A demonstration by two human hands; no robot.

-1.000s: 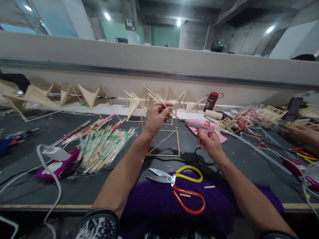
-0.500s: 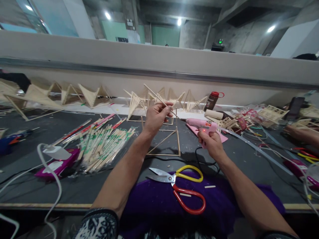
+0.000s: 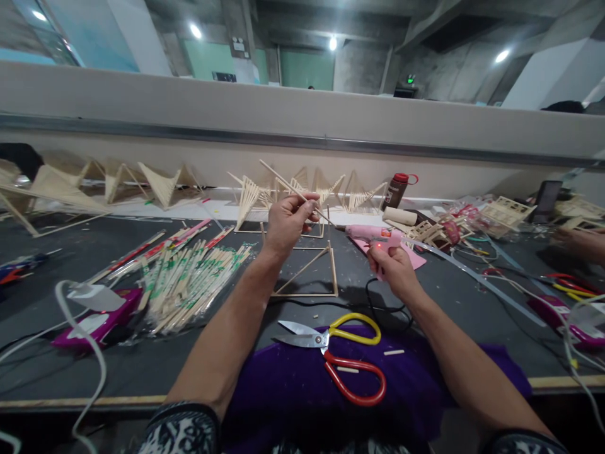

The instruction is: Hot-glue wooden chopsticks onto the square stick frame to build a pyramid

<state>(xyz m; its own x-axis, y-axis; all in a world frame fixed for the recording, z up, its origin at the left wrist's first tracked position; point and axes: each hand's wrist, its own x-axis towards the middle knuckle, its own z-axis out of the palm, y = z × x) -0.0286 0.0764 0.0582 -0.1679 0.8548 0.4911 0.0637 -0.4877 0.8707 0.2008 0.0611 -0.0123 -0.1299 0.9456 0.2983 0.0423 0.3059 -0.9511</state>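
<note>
Pinched in my left hand (image 3: 290,217) is a thin wooden stick (image 3: 278,176), raised at a slant above the table. My right hand (image 3: 392,268) is wrapped round the handle of a pink hot glue gun (image 3: 373,234) with a glowing red light. The gun's nozzle points left, at or very near the stick's lower right end; whether they touch I cannot tell. Below my left hand stands a frame of wooden sticks (image 3: 307,294) with a diagonal brace. Scissors (image 3: 326,340) with one yellow and one red handle lie open on purple cloth (image 3: 274,372) near me.
Wrapped chopsticks (image 3: 193,284) lie in a heap at left, beside a magenta power strip (image 3: 99,325). Twisted stick models (image 3: 163,183) line the back wall. A dark bottle (image 3: 396,190) stands behind the glue gun. Cables cross the right side, where another person's hand (image 3: 581,243) shows.
The whole view has shifted slightly, so things sit a little further left. Both hands keep their holds on the stick and the glue gun, nearly unmoved relative to each other.
</note>
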